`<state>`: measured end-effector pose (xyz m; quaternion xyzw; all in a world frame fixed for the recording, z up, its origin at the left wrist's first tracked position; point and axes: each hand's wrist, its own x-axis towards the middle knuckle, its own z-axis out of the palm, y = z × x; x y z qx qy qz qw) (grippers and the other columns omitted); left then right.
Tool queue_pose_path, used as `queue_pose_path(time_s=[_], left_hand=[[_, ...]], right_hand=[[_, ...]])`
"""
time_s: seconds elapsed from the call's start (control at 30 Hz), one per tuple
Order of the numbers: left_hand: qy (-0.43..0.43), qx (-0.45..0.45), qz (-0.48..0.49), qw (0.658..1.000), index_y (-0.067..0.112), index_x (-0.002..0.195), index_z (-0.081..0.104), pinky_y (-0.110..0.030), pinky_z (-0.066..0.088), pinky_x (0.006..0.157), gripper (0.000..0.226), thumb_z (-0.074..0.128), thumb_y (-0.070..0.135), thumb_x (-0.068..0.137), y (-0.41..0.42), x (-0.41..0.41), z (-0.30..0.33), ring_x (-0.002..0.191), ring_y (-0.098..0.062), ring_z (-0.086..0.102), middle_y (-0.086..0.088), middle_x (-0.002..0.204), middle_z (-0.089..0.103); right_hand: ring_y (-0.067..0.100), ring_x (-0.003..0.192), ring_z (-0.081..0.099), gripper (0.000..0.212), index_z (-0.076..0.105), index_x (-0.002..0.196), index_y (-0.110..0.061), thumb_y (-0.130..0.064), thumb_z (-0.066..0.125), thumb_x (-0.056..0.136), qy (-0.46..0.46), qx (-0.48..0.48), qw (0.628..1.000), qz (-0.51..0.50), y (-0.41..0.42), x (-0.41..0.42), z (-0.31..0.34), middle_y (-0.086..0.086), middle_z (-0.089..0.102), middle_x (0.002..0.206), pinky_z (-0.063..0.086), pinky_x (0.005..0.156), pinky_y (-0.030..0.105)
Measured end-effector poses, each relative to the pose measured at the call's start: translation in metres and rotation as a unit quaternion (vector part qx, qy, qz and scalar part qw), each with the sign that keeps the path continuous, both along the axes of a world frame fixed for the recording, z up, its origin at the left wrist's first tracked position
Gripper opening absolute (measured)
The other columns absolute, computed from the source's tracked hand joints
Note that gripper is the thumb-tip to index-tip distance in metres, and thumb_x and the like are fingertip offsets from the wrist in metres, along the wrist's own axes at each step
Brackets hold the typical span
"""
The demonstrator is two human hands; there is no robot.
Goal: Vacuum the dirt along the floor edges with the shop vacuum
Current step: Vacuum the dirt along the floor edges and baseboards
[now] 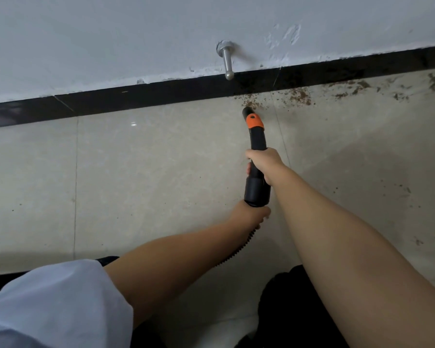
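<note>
Right hand [263,163] wrapped around black vacuum nozzle [255,136] mid-shaft, fingers curled round it. Left hand [254,213] grips ribbed hose [239,249] just below nozzle's wide cuff. Nozzle tip, past orange collar [254,121], sits at near edge of brown dirt [296,95] on beige tile floor [148,172], close to black baseboard [136,97]. More dirt scattered rightward along baseboard. Metal door stop [227,61] juts from white wall [111,33] above.
</note>
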<state>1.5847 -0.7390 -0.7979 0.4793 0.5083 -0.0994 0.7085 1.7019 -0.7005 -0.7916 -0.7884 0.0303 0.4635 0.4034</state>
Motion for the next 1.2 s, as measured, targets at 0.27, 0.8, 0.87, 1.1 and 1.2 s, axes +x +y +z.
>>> queue_pose_path(time_s=[0.27,0.8,0.87,1.1,1.2], left_hand=[[-0.007,0.019,-0.054,0.998,0.01,0.095,0.055,-0.031,0.047,0.069,0.015,0.061,0.008,0.082,0.007,0.016,0.006,0.065,-0.018,0.051,-0.004,0.072,0.054],[-0.012,0.036,0.035,0.999,0.014,0.086,0.054,-0.029,0.046,0.063,0.013,0.062,0.005,0.081,0.02,0.011,0.0,0.064,-0.018,0.05,-0.004,0.071,0.052],[-0.008,0.037,0.008,0.999,0.01,0.096,0.055,-0.031,0.047,0.067,0.019,0.063,0.007,0.079,0.023,0.017,0.001,0.066,-0.019,0.052,-0.004,0.073,0.054],[-0.005,0.059,-0.039,0.997,0.011,0.1,0.055,-0.027,0.048,0.064,0.022,0.064,0.01,0.08,0.028,0.038,0.007,0.063,-0.016,0.053,-0.003,0.073,0.056],[-0.005,0.053,-0.017,0.998,0.012,0.096,0.055,-0.03,0.047,0.068,0.018,0.063,0.009,0.08,0.028,0.039,0.006,0.066,-0.018,0.052,-0.003,0.073,0.054]], right_hand=[[0.017,0.046,0.047,0.008,0.049,0.087,-0.005,-0.002,0.055,0.082,0.0,0.001,0.994,-0.106,-0.008,0.024,0.003,0.006,0.051,0.061,0.045,0.047,0.027],[0.018,0.044,0.049,0.016,0.049,0.097,-0.003,-0.003,0.056,0.083,0.015,0.013,1.0,-0.016,0.026,0.013,0.006,0.008,0.052,0.06,0.044,0.042,0.022],[0.017,0.044,0.048,0.014,0.049,0.095,-0.003,-0.003,0.056,0.083,0.009,0.01,0.999,-0.046,0.022,0.02,0.007,0.007,0.051,0.06,0.044,0.042,0.023],[0.015,0.046,0.047,0.011,0.048,0.094,-0.004,-0.003,0.055,0.086,0.009,0.014,0.994,-0.108,0.013,0.047,0.008,0.005,0.05,0.063,0.044,0.042,0.023],[0.016,0.046,0.047,0.01,0.046,0.082,-0.006,-0.002,0.054,0.086,0.017,0.017,0.997,-0.071,0.021,0.047,0.01,0.006,0.049,0.063,0.043,0.035,0.016]])
